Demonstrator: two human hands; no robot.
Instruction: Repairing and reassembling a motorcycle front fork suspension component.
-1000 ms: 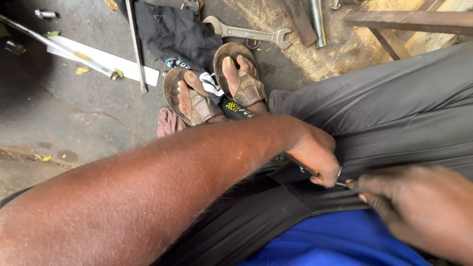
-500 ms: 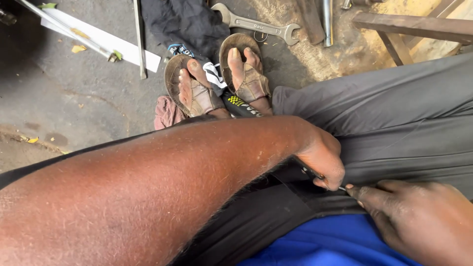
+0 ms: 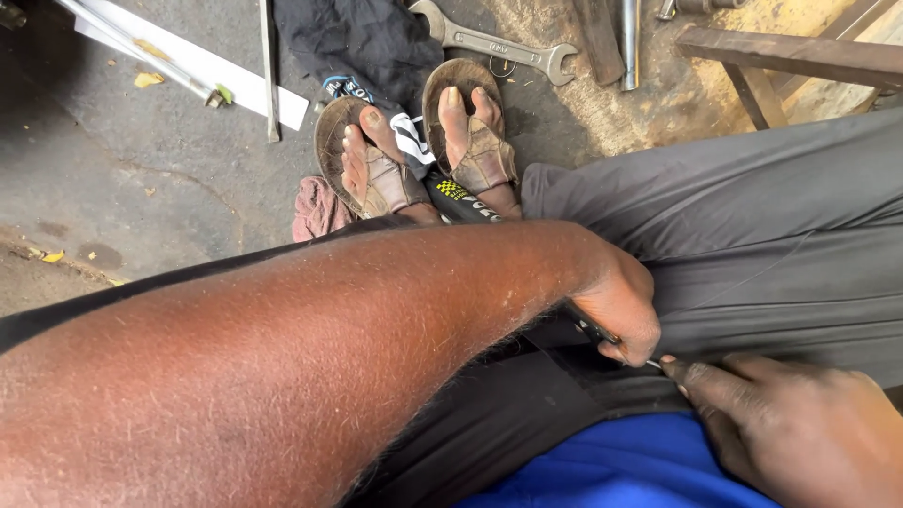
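Two hands meet over your lap: left hand (image 3: 616,306) pinches thin dark tool (image 3: 602,336), right hand (image 3: 800,428) fingertip touching its tip. Beyond sandalled feet: stained concrete floor (image 3: 141,179), open-ended spanner (image 3: 494,42), black cloth (image 3: 362,38).

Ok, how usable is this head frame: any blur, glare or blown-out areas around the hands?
Head view: soft daylight, no glare; the left hand and right hand are fairly sharp, but the small dark tool between them is mostly hidden. The near forearm fills much of the frame; the sandy ground at top right is bright, nearly washed out.
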